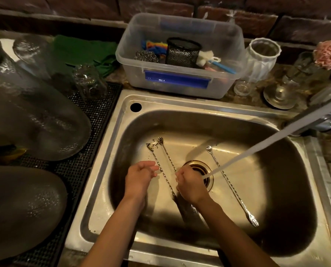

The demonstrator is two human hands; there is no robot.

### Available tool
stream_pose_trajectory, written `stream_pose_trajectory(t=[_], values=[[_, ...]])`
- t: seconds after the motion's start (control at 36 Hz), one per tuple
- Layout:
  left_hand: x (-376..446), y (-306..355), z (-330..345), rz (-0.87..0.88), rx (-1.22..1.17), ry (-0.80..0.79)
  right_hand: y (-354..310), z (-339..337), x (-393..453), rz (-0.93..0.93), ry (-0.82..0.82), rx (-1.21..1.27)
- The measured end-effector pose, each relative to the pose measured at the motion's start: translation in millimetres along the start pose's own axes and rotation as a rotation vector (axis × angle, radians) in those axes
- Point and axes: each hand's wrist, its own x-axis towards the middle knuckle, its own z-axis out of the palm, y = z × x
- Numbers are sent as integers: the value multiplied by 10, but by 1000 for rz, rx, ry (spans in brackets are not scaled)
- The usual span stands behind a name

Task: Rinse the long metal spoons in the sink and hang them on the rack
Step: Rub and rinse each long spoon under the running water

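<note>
Three long spoons (231,185) lie in the sink (288,191); no legible writing anywhere. Left hand (139,177) relaxed, empty. Right hand (189,186) under the water stream (261,146); grip indeterminate.

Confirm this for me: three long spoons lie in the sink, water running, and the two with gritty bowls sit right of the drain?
Not quite. In the head view the two gritty spoons lie left of the drain; the clean spoon lies right. Three spoons in the sink and water running are correct.

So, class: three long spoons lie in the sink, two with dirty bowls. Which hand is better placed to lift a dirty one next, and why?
The left hand. Its fingertips hover beside the two dirty spoons, while the right hand sits over the drain under the water stream.
</note>
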Motion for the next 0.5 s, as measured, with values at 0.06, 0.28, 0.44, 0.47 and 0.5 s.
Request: stream_pose_trajectory(t=[0.06, 0.28, 0.44, 0.47, 0.5], values=[[-10, -35, 40, -25, 21, -70, 27, -38, -46, 20, 31, 163], [-141, -118, 410, -229, -147, -276, 140, -213, -170, -52, 61, 510], [-286, -108, 676, -234, -444, -413, 158, -402, -254, -25, 99, 669], [-306, -109, 703, -232, -485, -430, 158, -435, -277, -36, 116, 629], [-324, -112, 723, -234, -517, -452, 155, -465, -303, -46, 123, 598]])
